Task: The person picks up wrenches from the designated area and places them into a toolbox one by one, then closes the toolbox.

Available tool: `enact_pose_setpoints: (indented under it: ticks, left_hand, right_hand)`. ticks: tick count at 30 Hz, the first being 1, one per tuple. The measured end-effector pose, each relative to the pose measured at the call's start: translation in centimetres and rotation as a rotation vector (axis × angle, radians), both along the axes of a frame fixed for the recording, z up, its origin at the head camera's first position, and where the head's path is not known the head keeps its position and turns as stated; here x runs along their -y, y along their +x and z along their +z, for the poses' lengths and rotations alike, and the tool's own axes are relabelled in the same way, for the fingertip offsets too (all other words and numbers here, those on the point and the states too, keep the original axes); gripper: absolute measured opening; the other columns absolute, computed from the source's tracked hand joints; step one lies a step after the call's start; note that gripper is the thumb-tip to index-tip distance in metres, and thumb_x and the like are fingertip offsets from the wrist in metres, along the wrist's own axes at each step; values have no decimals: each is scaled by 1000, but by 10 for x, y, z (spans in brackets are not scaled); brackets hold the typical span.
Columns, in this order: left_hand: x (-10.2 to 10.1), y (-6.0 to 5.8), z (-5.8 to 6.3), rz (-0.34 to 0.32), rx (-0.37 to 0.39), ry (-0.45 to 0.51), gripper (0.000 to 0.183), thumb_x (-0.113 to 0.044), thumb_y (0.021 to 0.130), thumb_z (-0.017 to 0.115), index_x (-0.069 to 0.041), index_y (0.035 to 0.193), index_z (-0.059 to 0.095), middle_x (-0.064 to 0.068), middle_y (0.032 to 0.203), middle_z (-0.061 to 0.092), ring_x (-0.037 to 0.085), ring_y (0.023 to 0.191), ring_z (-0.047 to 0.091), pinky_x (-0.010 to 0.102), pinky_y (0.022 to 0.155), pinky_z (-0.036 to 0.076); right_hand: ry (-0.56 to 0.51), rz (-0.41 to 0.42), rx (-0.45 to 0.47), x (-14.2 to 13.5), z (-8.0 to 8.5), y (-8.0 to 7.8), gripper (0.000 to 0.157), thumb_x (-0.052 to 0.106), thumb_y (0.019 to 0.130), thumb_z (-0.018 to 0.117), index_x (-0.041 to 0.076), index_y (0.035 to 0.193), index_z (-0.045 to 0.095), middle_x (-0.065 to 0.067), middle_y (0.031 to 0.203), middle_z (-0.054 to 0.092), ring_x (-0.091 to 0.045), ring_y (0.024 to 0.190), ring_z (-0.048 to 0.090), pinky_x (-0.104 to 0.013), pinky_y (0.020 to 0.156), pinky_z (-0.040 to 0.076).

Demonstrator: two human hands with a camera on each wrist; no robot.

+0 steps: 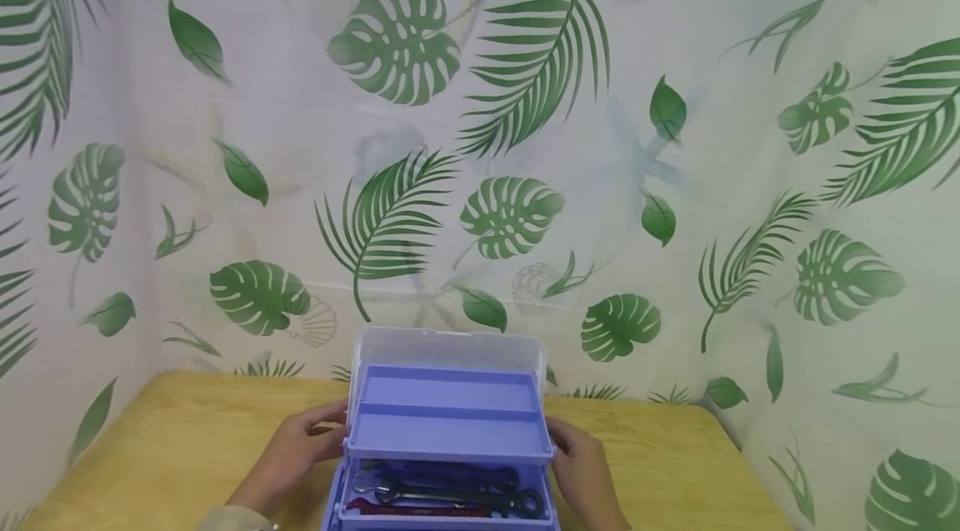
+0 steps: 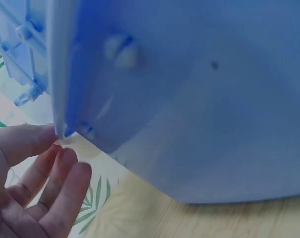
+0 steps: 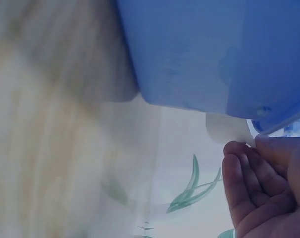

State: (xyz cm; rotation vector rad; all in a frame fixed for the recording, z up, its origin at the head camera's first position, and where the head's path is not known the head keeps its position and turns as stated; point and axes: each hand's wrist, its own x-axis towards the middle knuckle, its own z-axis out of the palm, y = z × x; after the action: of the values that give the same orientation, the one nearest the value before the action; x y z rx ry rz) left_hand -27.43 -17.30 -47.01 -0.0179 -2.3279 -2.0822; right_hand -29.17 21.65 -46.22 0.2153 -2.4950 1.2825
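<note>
A blue plastic toolbox (image 1: 450, 459) stands at the table's near side, its translucent lid (image 1: 450, 346) raised at the back. The two-compartment top tray (image 1: 450, 433) holds nothing. Below it, a lower tray shows several dark wrenches (image 1: 450, 494) and a red wrench (image 1: 405, 508). At the left side, my left hand (image 1: 294, 449) pinches the lid's edge between thumb and fingertips, seen close in the left wrist view. My right hand (image 1: 587, 464) pinches the opposite edge; in the right wrist view its thumb meets the curled fingers (image 3: 239, 183) there.
A yellow wood-grain table (image 1: 217, 423) lies under the toolbox. Just behind it hangs a white sheet with green leaf prints (image 1: 405, 43), which also encloses the left and right sides.
</note>
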Motion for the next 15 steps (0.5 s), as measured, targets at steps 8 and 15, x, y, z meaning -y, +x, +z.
enact_pose_setpoints:
  ticks: [8, 15]
  left_hand:
    - [-5, 3, 8, 41, -41, 131, 36, -16, 102, 66, 8, 129, 67, 20, 127, 70, 20, 103, 73, 36, 89, 61]
    - [-5, 14, 29, 36, 24, 163, 56, -39, 110, 49, 12, 130, 61, 20, 127, 67, 33, 115, 69, 43, 92, 60]
  right_hand:
    - [-37, 34, -19, -8, 4, -2, 16, 5, 97, 69, 4, 111, 76, -7, 96, 78, -13, 83, 72, -25, 74, 59]
    - [-31, 94, -81, -11, 15, 0, 28, -4, 94, 66, 7, 119, 69, -10, 103, 78, -18, 90, 74, -29, 81, 60]
